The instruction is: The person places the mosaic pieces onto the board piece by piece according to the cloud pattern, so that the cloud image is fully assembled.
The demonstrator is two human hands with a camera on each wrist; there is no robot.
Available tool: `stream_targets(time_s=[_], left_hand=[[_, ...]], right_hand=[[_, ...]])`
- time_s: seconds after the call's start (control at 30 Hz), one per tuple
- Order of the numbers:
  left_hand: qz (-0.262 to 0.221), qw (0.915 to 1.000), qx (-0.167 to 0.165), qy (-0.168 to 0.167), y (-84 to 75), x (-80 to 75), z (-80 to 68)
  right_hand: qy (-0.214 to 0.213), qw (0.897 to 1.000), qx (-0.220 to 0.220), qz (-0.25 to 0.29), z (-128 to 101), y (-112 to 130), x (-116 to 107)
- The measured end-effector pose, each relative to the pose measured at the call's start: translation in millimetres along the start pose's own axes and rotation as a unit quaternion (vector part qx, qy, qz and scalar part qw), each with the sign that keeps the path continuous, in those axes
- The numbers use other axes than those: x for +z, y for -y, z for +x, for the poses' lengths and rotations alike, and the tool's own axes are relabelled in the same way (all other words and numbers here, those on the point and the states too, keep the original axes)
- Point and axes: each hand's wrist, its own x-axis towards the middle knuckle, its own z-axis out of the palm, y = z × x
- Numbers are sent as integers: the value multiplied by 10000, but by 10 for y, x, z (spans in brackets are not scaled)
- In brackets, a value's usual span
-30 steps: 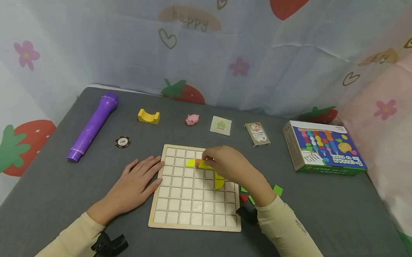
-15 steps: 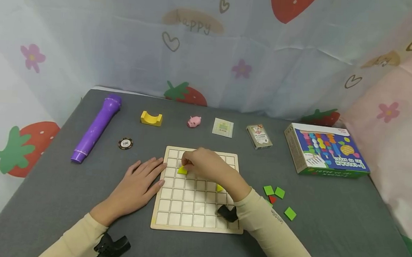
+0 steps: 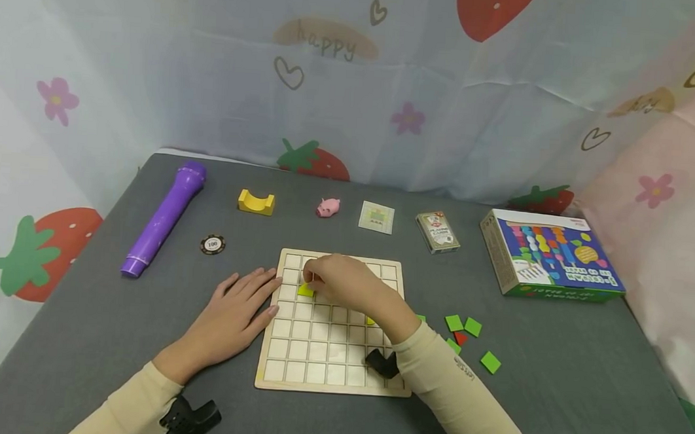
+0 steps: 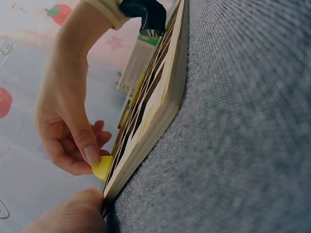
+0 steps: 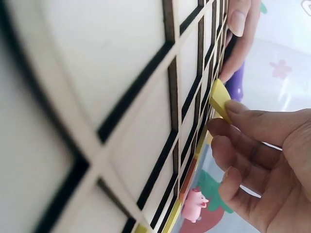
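Grid board [image 3: 331,347] lies at the middle of my grey tabletop [image 3: 550,398], with bare cloth toward six o'clock. At three o'clock stands a colourful box [image 3: 548,257], its print too small to read. My left hand [image 3: 233,319] lies flat and open, fingertips touching the board's nine o'clock edge. My right hand [image 3: 338,282] pinches a yellow piece [image 3: 305,290] tilted over the board's upper-left cells. Green squares [image 3: 462,326] lie loose at four o'clock. A chip [image 3: 212,243] reads "100".

green tiles [image 3: 462,326]: 4 (one half-hidden) | red tiles [image 3: 460,337]: 1 | hands: 2
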Motion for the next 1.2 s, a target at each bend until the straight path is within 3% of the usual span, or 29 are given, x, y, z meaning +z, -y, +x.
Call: stream_targets(time_s=[0.27,0.73,1.0,1.2], left_hand=[[11,10000,-9,24,-5,0,-4],[16,10000,16,-25,1,6,1],[4,10000,-24,51,-10,7,10],[24,10000,-56,71,-6,1,9]], right_hand=[[108,9994,-314,11,7,-21,39],[174,9987,-292,-368,-25,27,39],[-53,9963,-289,-812,-57,47,50],[12,9960,-343,-823,-75,53,20]])
